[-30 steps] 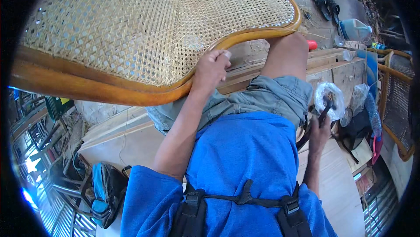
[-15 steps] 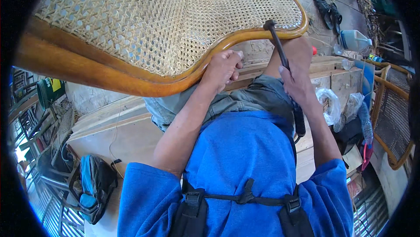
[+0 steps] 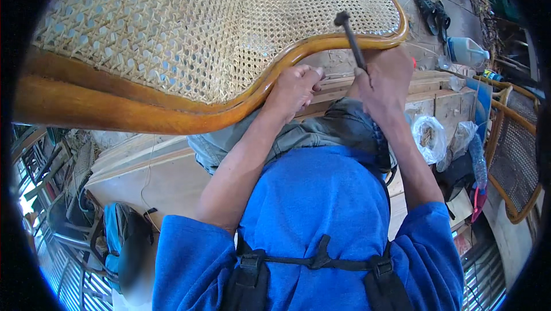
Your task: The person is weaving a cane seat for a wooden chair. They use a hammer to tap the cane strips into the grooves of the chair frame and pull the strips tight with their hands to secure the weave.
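Note:
A chair with woven cane webbing and a glossy brown curved wooden frame leans across my lap at the upper left. My left hand lies against the frame's inner curve, its fingers curled and the thumb pressed to the forefinger. Whatever it pinches, if anything, is too small to make out. My right hand grips a dark hammer, whose head is raised over the cane near the frame's far curve. The lower end of its handle shows below my wrist.
I sit on stacked wooden boards. To the right are a clear plastic bag, a plastic jug and another cane-backed frame. Black sandals lie on the far floor. A blue and black backpack stands at left.
My right hand has moved left, and the hammer's head has gone up and left, away from the frame. My left hand stays nearly in place, and the chair has shifted slightly.

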The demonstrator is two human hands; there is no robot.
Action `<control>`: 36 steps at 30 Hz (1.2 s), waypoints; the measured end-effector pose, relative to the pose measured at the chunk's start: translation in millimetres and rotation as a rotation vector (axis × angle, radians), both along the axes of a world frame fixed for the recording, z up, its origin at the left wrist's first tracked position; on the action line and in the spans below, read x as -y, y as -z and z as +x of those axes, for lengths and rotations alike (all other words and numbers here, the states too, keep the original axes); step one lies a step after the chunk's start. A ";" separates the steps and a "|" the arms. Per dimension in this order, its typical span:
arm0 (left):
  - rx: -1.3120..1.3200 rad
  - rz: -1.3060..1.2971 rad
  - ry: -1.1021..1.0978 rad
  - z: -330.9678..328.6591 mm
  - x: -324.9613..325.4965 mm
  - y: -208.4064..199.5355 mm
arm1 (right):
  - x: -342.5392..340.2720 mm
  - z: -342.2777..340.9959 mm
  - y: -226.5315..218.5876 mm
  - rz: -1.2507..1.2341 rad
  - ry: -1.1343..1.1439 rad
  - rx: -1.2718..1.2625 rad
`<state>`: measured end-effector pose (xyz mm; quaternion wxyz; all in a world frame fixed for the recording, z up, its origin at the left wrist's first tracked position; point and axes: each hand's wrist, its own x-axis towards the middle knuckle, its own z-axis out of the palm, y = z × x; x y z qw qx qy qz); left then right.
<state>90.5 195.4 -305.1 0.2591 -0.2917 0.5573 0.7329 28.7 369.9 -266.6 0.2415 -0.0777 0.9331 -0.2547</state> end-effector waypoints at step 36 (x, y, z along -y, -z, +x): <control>-0.056 -0.077 0.011 -2.6 -3.5 3.2 | -22.4 -9.6 17.3 0.049 -0.103 -0.080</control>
